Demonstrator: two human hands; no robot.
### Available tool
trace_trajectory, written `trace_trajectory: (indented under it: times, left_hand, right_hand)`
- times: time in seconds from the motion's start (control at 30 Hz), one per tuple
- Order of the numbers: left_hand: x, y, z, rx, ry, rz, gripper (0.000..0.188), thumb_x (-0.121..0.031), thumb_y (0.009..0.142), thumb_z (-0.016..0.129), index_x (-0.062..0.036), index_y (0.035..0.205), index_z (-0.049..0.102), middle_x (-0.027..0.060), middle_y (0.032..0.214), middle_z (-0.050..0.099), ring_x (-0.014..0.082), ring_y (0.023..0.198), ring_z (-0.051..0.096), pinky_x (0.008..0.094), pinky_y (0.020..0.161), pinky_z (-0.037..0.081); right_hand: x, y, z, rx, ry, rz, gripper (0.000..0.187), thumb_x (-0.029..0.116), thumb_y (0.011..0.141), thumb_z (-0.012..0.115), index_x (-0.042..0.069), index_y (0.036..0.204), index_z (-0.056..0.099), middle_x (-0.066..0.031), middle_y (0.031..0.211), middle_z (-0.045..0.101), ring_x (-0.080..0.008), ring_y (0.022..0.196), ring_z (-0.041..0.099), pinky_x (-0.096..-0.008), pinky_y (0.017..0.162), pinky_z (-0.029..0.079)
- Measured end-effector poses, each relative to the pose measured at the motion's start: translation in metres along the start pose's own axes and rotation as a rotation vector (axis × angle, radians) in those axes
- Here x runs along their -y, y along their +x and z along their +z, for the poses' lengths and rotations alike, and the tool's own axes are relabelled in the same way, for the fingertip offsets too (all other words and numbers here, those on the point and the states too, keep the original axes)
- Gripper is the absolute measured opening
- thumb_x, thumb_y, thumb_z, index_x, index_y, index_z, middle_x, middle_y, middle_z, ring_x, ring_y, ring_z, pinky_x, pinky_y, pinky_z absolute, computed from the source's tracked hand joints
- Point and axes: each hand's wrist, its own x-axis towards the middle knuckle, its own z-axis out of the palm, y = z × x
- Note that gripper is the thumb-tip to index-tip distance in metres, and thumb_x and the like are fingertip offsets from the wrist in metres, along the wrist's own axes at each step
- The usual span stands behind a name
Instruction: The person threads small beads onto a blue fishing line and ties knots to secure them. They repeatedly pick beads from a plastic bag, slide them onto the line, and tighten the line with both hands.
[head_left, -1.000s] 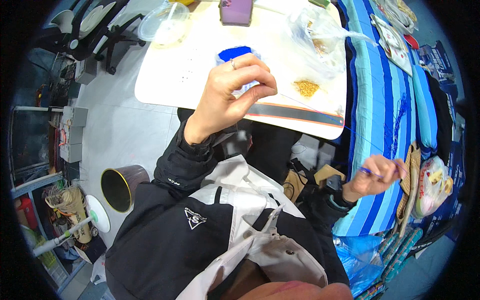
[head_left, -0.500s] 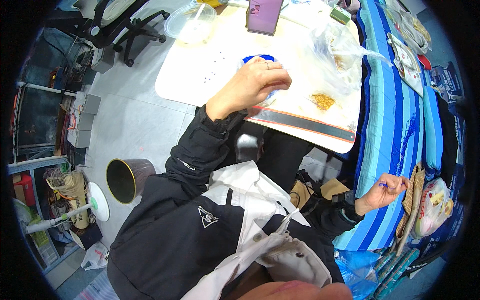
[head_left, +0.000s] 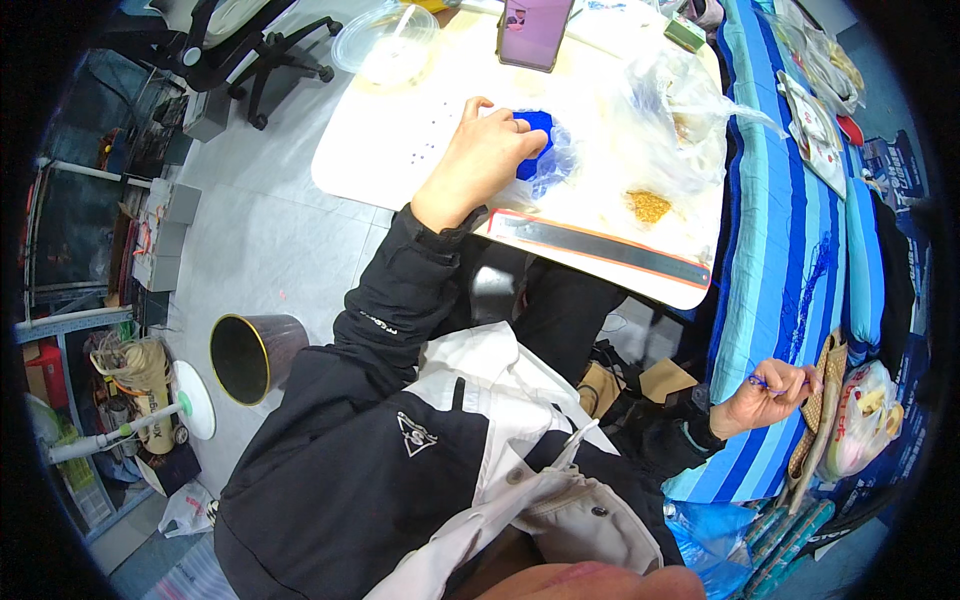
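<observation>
My left hand (head_left: 482, 160) is over the table beside an opened clear plastic bag (head_left: 553, 172) with a bright blue mass (head_left: 534, 138) in it, whose kind I cannot make out. One finger sticks up and the others are bent together at the blue mass; anything between them is hidden. Out to the right, over the striped quilt, my right hand (head_left: 762, 402) is closed in a pinch on a thin blue strand (head_left: 757, 381). A tangled bundle of blue strands (head_left: 815, 290) lies on the quilt beyond it.
Small dark dots (head_left: 428, 143) lie scattered on the white table (head_left: 350, 150). A dark orange-edged strip (head_left: 600, 245) follows its front edge, near a golden-brown heap (head_left: 648, 206). Behind are a phone (head_left: 532, 35), a clear tub (head_left: 385, 45) and a plastic bag (head_left: 670, 110). The quilt (head_left: 745, 300) borders the right.
My left hand has shifted left from above the bag, uncovering more of the blue mass. My right hand has dropped slightly, still pinching the strand.
</observation>
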Motion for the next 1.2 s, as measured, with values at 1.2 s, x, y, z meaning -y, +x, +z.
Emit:
trace_trajectory:
  times: [1.2]
  left_hand:
    - [-0.116, -0.015, -0.017, 0.160, -1.203, -0.063, 0.015, -0.008, 0.093, 0.058, 0.0000, 0.105, 0.061, 0.0039, 0.075, 0.056, 0.0090, 0.066, 0.051, 0.0214, 0.057, 0.039]
  right_hand:
    - [-0.135, 0.005, 0.006, -0.393, -1.036, 0.668, 0.028, 0.024, 0.102, 0.046, 0.001, 0.093, 0.059, 0.0077, 0.059, 0.037, -0.0015, 0.050, 0.028, -0.0192, 0.047, 0.021]
